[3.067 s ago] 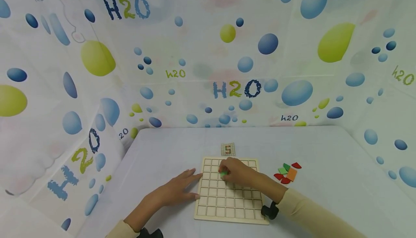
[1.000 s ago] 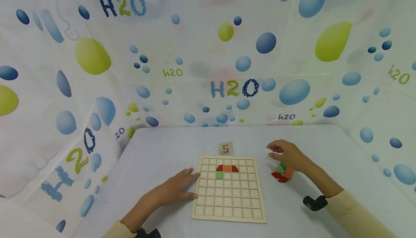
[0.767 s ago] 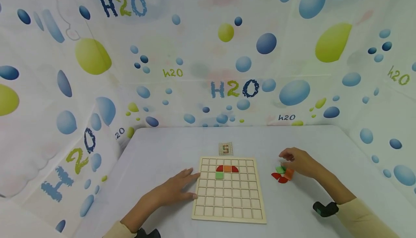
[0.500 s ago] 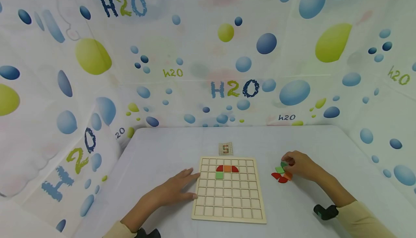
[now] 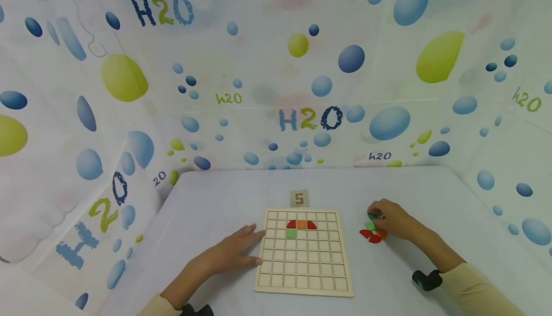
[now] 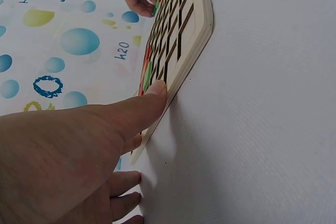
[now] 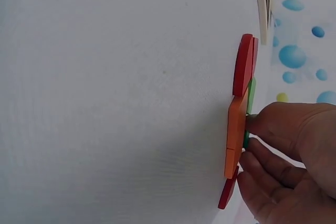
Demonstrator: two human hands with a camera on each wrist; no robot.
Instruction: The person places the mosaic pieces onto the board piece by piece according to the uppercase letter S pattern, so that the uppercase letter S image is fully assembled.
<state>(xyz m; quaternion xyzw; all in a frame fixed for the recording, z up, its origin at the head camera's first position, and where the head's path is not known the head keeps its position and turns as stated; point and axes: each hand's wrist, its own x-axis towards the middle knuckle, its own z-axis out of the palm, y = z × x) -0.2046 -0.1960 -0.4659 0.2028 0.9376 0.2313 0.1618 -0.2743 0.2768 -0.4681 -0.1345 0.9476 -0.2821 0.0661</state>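
Observation:
My left hand (image 5: 226,251) lies with fingers spread at the left edge of a wooden grid board (image 5: 302,282). Its thumb (image 6: 152,95) touches the frame in the left wrist view. Set in the board's upper cells are two red quarter-round tiles (image 5: 292,224) with an orange square tile (image 5: 301,224) between them, and a light green square tile (image 5: 291,233) below the left one. To the right of the board, my right hand (image 5: 392,219) pinches a dark green tile (image 5: 372,216) between thumb and fingers, over a small pile of tiles.
The pile holds a light green tile (image 5: 370,226), an orange tile (image 7: 236,135) and red tiles (image 5: 374,239); another red tile (image 7: 228,190) shows below in the right wrist view. A small pattern card (image 5: 299,198) lies behind the board. Printed curtains surround the white table (image 5: 224,191).
My right hand has left the board, gone right to the pile and picked up the dark green tile, then shifted slightly left with it. My left hand stays at the board's edge.

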